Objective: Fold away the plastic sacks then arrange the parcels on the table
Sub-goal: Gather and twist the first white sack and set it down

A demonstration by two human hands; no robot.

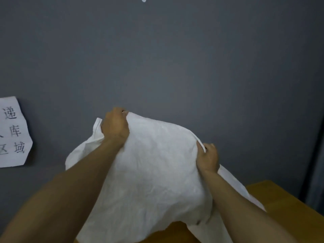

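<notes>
A white sack [157,172] is held up in the air, spread wide and wrinkled. Its top edge is gripped by the left hand [114,128], with the fingers curled over it. Its right edge, lower down, is pinched by the right hand [207,158]. Under the sack a wooden table [289,204] is seen; it may be touched by the sack's bottom, but that part is hidden. Behind the sack a grey wall [175,58] is seen. Left of the sack, a paper sign [13,132] is stuck up.
</notes>
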